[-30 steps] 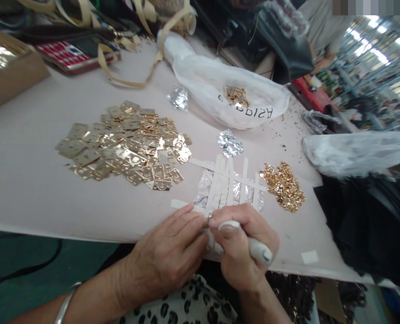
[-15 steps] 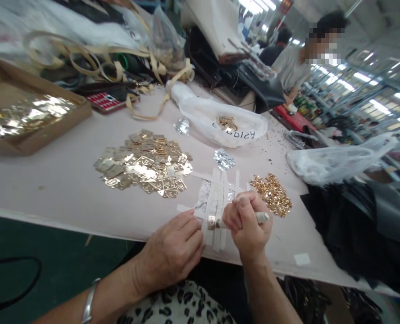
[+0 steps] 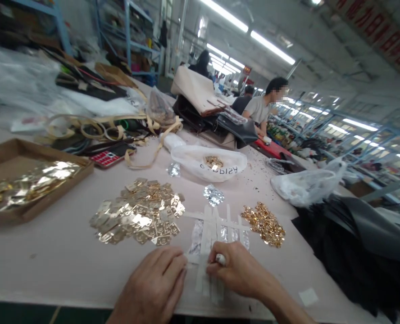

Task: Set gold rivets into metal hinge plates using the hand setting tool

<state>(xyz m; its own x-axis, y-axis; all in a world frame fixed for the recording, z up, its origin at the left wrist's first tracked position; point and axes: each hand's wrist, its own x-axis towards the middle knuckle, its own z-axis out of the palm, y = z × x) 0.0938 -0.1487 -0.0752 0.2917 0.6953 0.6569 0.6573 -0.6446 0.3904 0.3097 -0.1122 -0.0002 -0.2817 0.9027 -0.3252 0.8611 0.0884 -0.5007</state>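
Note:
My right hand [image 3: 232,270] is wrapped round a pale tool [image 3: 220,259], whose end shows above the fist, over pale tape strips [image 3: 206,234] stuck on the table. Beside it, my left hand [image 3: 157,279] has its fingers bent together at the left edge of the strips; whatever its fingertips pinch is hidden. A heap of flat gold plates [image 3: 139,211] lies beyond my left hand. Small silver pieces [image 3: 214,195] are piled past the strips, and small gold pieces [image 3: 265,225] lie to their right.
A cardboard box [image 3: 34,209] with gold plates stands at the left. A white plastic bag [image 3: 193,157] with gold parts lies farther back, near folded leather [image 3: 195,92]. Black material [image 3: 358,252] covers the right side. A person [image 3: 259,110] is at the far side.
The view has tilted up, showing more of the room. My right hand has turned over with the tool and moved closer to my left hand. The gold plate near the tool's tip no longer shows.

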